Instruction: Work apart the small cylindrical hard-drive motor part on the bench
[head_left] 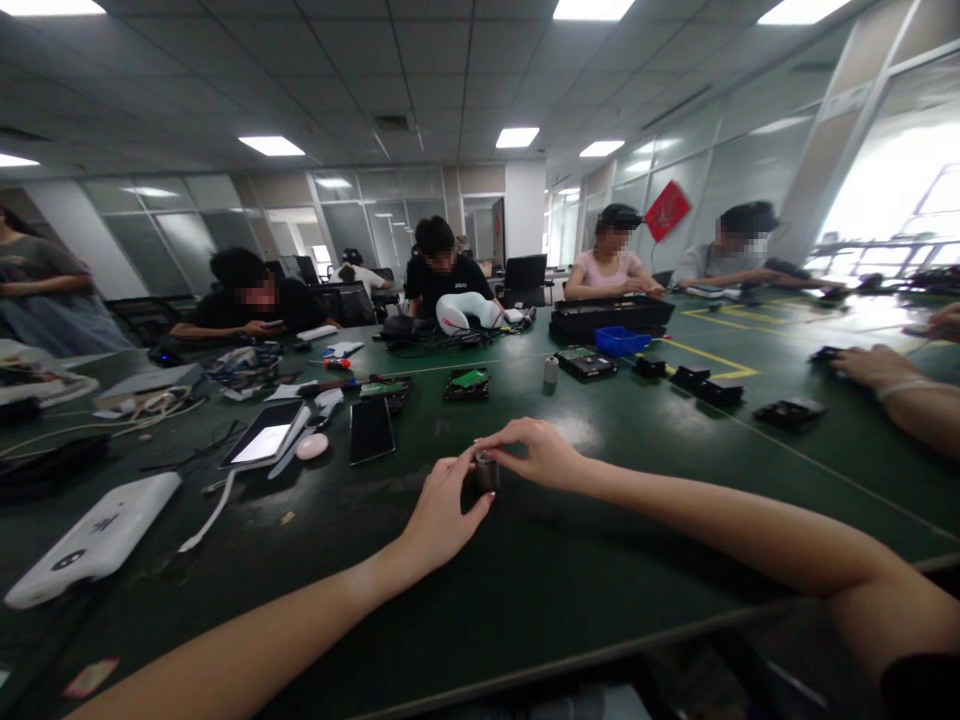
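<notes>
A small dark metal cylinder stands upright on the green table in front of me. My left hand is wrapped round its left side, with the thumb at its lower front. From the right, my right hand pinches at the cylinder's top; whatever small part may be between those fingertips is too small to make out. Farther back stands a second, lighter cylinder. Beyond my hands lies a hard drive with a green board, and left of it a black phone.
A white device and a lit phone with cables lie to the left. Back right are a blue tray, black blocks and another drive. A person's hand rests at far right; several people sit across the table.
</notes>
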